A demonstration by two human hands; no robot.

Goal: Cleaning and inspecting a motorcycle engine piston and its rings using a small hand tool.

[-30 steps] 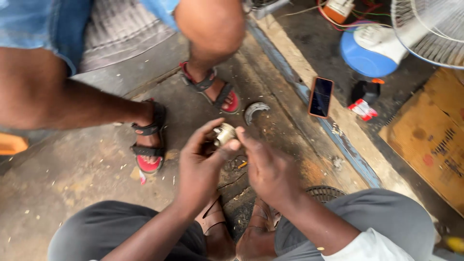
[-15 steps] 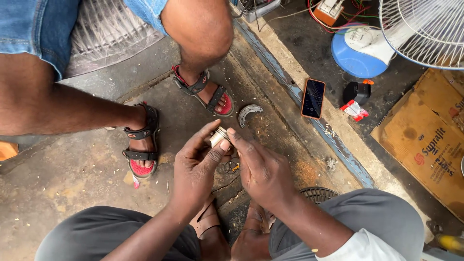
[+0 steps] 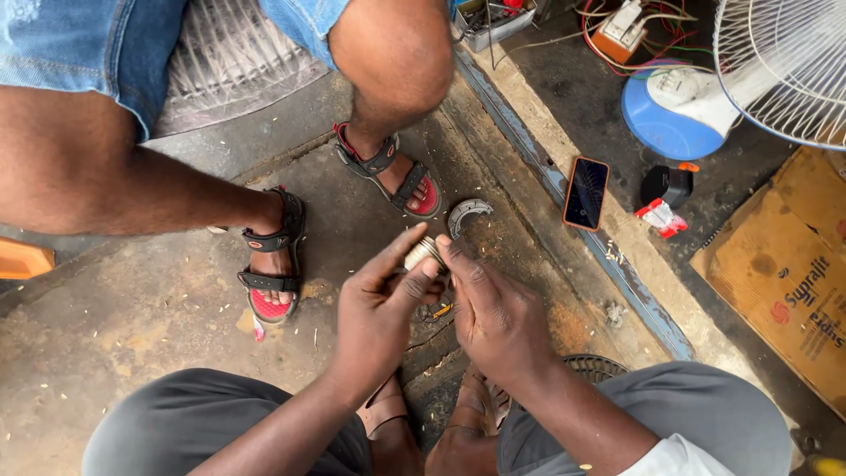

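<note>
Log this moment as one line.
left hand: grips small round metal part | right hand: fingertips on part | curved grey metal piece: on floor beyond

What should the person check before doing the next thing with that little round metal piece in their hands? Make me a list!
1. Both hands on the piece: ok. The left hand and right hand pinch the small round metal part between the fingers.
2. Grip looks firm: cannot tell; fingers hide most of the part.
3. Curved metal piece within reach: ok, on the ground just beyond the hands.
4. Other person's sandalled feet out of the way: ok, apart from the hands.
5. Phone safe: ok, lying off on the ledge.
6. Bits on the ground under the hands: cannot tell what they are.
</note>
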